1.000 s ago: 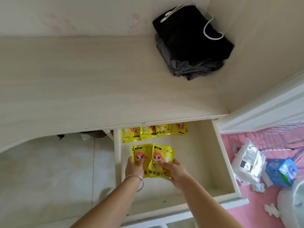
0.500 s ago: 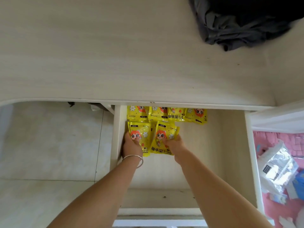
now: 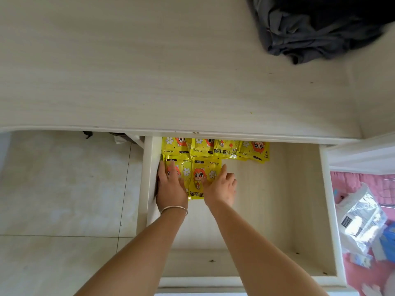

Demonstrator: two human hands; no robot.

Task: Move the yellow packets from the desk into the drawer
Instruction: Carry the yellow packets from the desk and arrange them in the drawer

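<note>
Pressing yellow packets (image 3: 205, 178) flat | drawer (image 3: 277, 199) | label "MANYIJIA", possibly

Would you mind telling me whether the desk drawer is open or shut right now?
Open. The drawer is pulled well out from under the desk, its inside exposed, with yellow packets lying flat in it.

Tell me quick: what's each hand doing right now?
Left hand: open, fingers flat on the left yellow packet in the drawer.
Right hand: open, fingers loose at the right yellow packet, gripping nothing.
</note>
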